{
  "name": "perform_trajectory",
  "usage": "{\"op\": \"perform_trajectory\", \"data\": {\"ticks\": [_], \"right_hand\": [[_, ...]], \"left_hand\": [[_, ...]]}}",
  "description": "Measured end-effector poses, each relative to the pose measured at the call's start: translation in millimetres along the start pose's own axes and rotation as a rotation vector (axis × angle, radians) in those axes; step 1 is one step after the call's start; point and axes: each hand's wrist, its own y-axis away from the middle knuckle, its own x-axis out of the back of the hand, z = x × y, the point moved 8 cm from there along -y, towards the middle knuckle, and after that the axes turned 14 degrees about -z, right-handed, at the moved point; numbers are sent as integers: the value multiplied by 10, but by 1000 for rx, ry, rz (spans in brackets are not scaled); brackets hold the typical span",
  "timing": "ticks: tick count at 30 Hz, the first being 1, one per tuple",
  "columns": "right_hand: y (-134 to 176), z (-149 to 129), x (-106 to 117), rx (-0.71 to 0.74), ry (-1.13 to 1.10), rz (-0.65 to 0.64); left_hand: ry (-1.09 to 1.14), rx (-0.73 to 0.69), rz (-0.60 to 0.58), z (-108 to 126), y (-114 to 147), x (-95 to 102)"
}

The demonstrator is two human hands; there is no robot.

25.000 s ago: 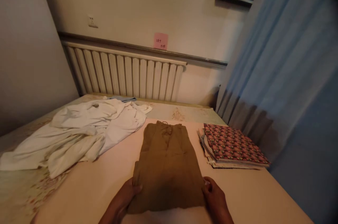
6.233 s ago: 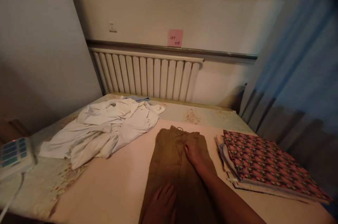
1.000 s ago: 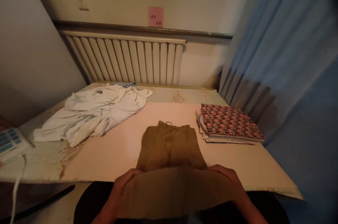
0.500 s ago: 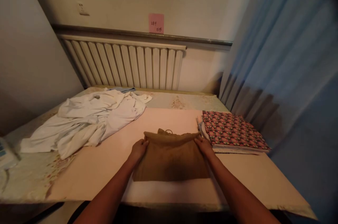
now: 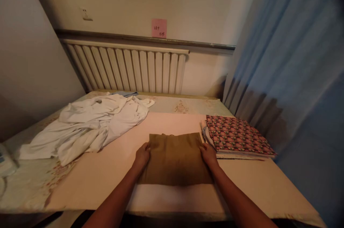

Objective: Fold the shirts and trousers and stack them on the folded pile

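Observation:
A folded brown garment [image 5: 176, 161] lies in front of me at the near part of the pink sheet [image 5: 107, 181]. A bit of thin cord peeks over its far edge. My left hand [image 5: 142, 156] pinches the garment's left side near the far corner. On the opposite side my right hand [image 5: 209, 154] grips the matching edge, its fingers closed on the cloth. The garment's face looks mostly flat between both hands. Just beyond my right hand sits a folded stack topped by a red patterned cloth [image 5: 239, 134].
A crumpled heap of white cloth [image 5: 102, 120] covers the table's left side, with a blue cloth [image 5: 125, 94] behind it. A white object [image 5: 6, 161] stands at the left edge. A radiator [image 5: 129, 68] lines the back wall, and a blue curtain [image 5: 282, 77] hangs right.
The garment's far edge, which sagged between my hands with cord and cloth showing behind it, now looks straighter and flatter. Both hands keep hold and sit slightly lower in view.

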Motion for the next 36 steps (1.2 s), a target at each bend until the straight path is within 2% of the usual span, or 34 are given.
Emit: {"op": "perform_trajectory", "data": {"ticks": [3,9,11,13,16,19,22,24,28,36], "right_hand": [[57,16,-5,-18,50,33],[215,14,-21,-64,174,44],[306,-78,-7,-41,209,52],[424,-275,1,56,287,88],[631,-654,-93,267,444,134],[792,-869,-328,400,517,62],[899,-837,-559,409,547,-45],[953,-727,-644,367,558,-78],[1033,-596,-677,343,557,-67],[1047,-620,-642,355,535,-17]], "left_hand": [[-58,-25,37,60,2,9],[-239,78,54,-16,63,-4],[-314,57,94,75,165,7],[-394,1,129,237,286,-33],[-490,-126,117,513,441,-262],[-647,-281,11,697,555,-667],[-809,-324,-87,642,647,-994],[-844,-309,-92,542,698,-1071],[-862,-327,-32,444,774,-1066],[-864,-308,-11,448,752,-1030]]}}
